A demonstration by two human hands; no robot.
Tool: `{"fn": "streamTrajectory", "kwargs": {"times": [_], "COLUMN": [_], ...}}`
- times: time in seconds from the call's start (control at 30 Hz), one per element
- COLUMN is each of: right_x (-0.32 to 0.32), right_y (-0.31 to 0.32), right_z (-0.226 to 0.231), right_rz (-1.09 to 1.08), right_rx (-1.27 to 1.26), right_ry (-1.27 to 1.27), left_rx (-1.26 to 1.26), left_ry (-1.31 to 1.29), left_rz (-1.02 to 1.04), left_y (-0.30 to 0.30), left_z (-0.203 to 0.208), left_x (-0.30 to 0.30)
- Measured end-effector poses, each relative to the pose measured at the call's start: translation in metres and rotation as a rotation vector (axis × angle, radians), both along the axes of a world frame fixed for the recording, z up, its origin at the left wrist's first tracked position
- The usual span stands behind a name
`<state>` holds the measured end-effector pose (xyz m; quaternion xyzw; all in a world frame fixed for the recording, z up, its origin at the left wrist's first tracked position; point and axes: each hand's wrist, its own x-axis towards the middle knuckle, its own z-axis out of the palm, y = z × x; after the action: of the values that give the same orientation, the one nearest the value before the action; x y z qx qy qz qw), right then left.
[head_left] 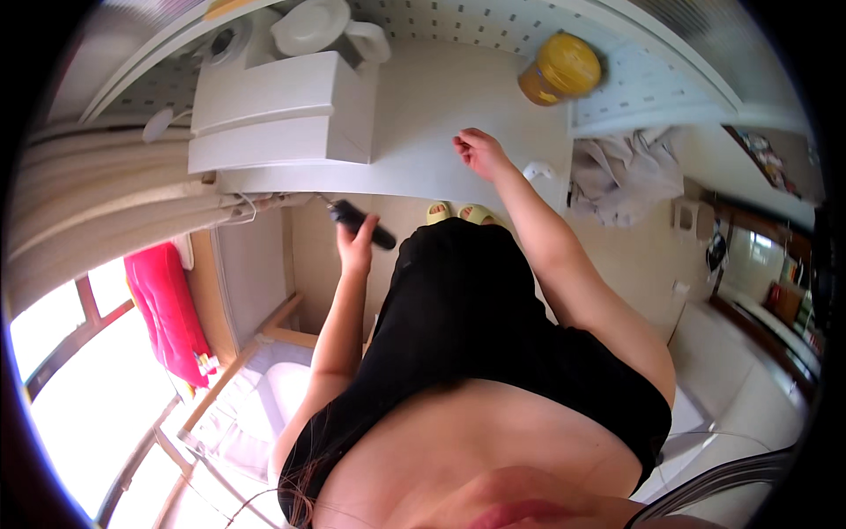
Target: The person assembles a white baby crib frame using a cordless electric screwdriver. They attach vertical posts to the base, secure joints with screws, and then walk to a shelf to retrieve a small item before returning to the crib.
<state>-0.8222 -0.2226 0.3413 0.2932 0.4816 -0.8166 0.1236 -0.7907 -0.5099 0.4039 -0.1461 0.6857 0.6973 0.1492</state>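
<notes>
My left hand [355, 247] is closed around the thick black handle of a tool [381, 236]. A thin metal shaft seems to stick out of its far end, but its kind does not show. The tool is held in the air beside my black clothing, off the near edge of the white desk [423, 115]. Over the desk's near part is my right hand [482, 154], its fingers curled in. Whether anything small sits between those fingers is hidden. Close to that hand, a small white rounded object [537, 170] lies near the desk edge.
On the desk's left stands a white drawer box [264, 123] with a white kettle [310, 26] above it. A yellow-lidded jar [564, 69] is at the back right. Grey cloth [621, 176] hangs right of the desk. A beige curtain [97, 203] and red garment [167, 304] are left.
</notes>
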Motion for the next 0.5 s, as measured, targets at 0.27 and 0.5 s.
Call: {"fn": "streamTrajectory", "kwargs": {"times": [0.27, 0.5], "right_x": [0.126, 0.11], "right_y": [0.096, 0.094], "right_z": [-0.031, -0.019], "right_rz": [-0.378, 0.297], "right_rx": [-0.005, 1.341], "right_ry": [0.083, -0.307], "left_rx": [0.018, 0.014], "left_ry": [-0.096, -0.086], "left_rz": [0.05, -0.218], "left_y": [-0.037, -0.011], "left_z": [0.008, -0.001], "left_x": [0.003, -0.014]}}
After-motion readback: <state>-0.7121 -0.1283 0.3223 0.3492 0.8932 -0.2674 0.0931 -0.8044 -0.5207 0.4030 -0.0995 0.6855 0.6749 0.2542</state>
